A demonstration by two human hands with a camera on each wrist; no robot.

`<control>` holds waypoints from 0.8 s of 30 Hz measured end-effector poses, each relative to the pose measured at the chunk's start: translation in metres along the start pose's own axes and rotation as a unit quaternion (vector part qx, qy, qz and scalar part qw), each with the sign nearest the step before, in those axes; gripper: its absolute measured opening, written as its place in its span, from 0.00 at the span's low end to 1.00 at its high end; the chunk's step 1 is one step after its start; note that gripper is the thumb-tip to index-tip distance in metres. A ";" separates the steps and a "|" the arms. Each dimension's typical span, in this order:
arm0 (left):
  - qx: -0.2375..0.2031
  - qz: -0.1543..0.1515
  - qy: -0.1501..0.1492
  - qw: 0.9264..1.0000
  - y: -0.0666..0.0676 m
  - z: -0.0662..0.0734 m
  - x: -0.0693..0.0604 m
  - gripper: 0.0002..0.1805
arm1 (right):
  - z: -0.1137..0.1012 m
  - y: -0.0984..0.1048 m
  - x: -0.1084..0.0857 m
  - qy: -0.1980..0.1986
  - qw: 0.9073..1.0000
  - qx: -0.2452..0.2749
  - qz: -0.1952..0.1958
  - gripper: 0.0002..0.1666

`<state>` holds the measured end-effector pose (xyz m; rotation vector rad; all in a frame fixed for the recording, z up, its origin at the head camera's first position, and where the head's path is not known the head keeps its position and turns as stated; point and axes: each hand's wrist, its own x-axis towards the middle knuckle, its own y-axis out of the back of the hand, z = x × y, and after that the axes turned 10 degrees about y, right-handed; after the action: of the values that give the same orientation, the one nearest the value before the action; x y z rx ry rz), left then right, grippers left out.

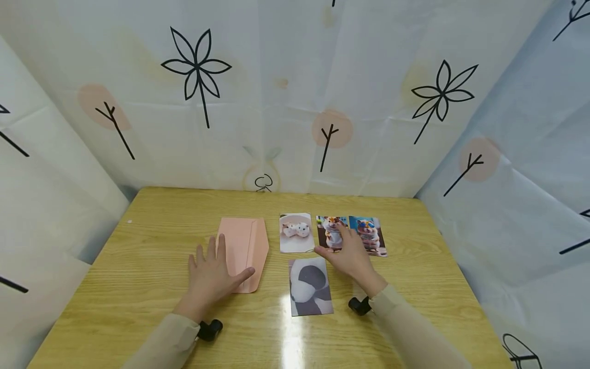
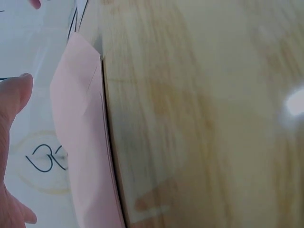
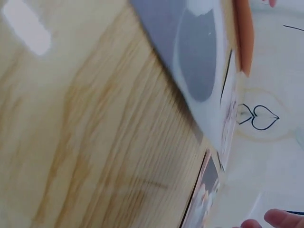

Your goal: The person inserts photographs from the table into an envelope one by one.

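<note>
My left hand [image 1: 209,277] spreads its fingers over the near left part of a pink envelope [image 1: 237,236], whose pointed flap faces right. In the left wrist view the envelope [image 2: 85,123] appears edge-on beside the thumb [image 2: 16,92], with a gap between them. My right hand [image 1: 350,256] reaches over two hamster picture cards, the left one [image 1: 324,238] and the right one [image 1: 375,230], fingers extended; whether it touches them I cannot tell. A white card with two small white animals [image 1: 296,233] lies left of these. Nearer me lies a grey-and-white card [image 1: 311,292].
Everything lies on a wooden table [image 1: 138,277] with a glossy top. White cloth [image 1: 276,61] printed with flowers and twigs hangs behind it and at both sides. Black wrist cameras [image 1: 209,330] are on both wrists. A small white speck [image 1: 129,221] lies at the far left.
</note>
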<state>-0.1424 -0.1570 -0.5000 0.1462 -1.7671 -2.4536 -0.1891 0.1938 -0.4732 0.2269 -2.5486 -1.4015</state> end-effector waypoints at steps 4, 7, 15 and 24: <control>-0.026 -0.009 0.016 0.999 -0.004 0.002 0.002 0.70 | -0.002 -0.002 0.000 -0.034 0.995 0.089 -0.005 0.62; -0.042 -0.010 0.034 0.998 -0.004 0.004 0.005 0.70 | -0.004 -0.003 -0.001 -0.052 0.991 0.124 -0.017 0.57; -0.014 -0.015 0.064 0.998 -0.005 0.005 0.011 0.74 | -0.005 -0.008 -0.002 -0.080 0.979 0.180 -0.059 0.51; -0.006 -0.030 0.059 0.998 -0.003 0.005 0.014 0.73 | 0.000 -0.015 -0.003 -0.077 0.976 0.191 -0.068 0.45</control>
<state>-0.1574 -0.1535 -0.5010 0.3416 -1.7235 -2.4407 -0.1864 0.1867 -0.4863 0.3761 -2.9690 -0.9880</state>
